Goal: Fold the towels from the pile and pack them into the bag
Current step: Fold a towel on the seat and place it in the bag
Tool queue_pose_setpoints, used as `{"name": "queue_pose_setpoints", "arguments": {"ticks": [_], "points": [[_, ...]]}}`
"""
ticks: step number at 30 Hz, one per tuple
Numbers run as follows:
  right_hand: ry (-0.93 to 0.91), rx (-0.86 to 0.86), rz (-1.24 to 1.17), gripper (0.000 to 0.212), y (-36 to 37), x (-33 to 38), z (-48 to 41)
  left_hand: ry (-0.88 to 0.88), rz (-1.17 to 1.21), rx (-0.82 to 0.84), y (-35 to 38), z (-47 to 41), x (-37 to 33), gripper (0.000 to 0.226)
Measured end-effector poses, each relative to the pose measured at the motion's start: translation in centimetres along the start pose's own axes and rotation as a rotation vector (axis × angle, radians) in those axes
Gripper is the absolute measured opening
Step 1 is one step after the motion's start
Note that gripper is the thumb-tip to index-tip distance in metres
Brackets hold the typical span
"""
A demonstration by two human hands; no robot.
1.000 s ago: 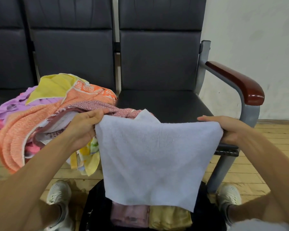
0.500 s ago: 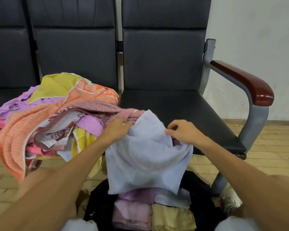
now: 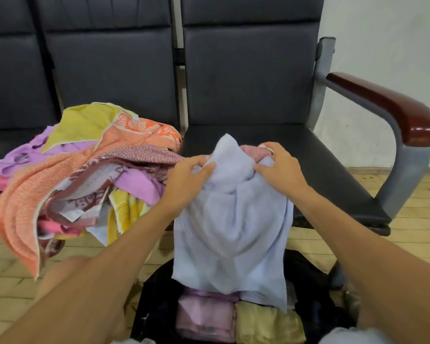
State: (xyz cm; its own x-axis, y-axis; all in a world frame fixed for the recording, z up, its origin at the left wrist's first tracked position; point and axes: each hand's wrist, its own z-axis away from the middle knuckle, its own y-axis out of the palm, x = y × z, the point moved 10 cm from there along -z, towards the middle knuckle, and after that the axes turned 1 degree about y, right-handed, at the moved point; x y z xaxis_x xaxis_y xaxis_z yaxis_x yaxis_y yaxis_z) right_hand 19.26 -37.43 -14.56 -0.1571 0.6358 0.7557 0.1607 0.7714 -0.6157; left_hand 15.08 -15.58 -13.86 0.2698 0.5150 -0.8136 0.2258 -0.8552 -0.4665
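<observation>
Head, left hand (image 3: 187,180), right hand (image 3: 280,170) grip towel (image 3: 233,232)

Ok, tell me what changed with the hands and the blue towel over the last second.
The left hand and right hand swung inward from wide apart until they nearly meet, so the blue towel, spread flat before, now hangs bunched over the bag. Both kept their grip on it. The pile and the folded towels in the bag stayed put.
</observation>
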Motion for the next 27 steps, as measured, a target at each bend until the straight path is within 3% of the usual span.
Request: {"name": "queue_pose_setpoints", "arguments": {"ticks": [2,6,9,13,17,21,24,27], "points": [[0.012,0.088,0.033,0.045,0.2,-0.6,0.6,0.015,-0.035,0.228,2.1,0.9,-0.1,0.020],[-0.070,0.241,0.203,0.016,-0.8,-0.9,2.0,0.005,-0.009,0.721,6.7,4.9,-0.7,0.019],[-0.139,0.484,0.329,0.023,-0.5,-1.0,4.0,-0.003,-0.125,0.874,8.1,6.6,-0.5,0.023],[-0.036,0.773,0.337,0.028,-0.2,-3.1,6.9,-0.048,-0.163,0.803,8.2,5.8,0.6,0.008],[0.027,0.921,0.313,0.022,-0.9,-4.3,8.5,-0.090,-0.222,0.594,7.5,3.5,1.9,0.035],[0.032,1.031,0.196,0.018,-1.2,-3.9,9.7,-0.155,-0.209,0.310,5.3,0.5,2.9,0.043],[0.008,0.938,0.054,0.017,-1.7,-3.1,9.1,-0.278,-0.102,0.239,4.8,0.3,3.3,0.039],[0.083,0.670,-0.110,0.021,-3.7,-3.2,6.8,-0.191,-0.067,0.332,5.1,0.8,1.0,0.026]]}}
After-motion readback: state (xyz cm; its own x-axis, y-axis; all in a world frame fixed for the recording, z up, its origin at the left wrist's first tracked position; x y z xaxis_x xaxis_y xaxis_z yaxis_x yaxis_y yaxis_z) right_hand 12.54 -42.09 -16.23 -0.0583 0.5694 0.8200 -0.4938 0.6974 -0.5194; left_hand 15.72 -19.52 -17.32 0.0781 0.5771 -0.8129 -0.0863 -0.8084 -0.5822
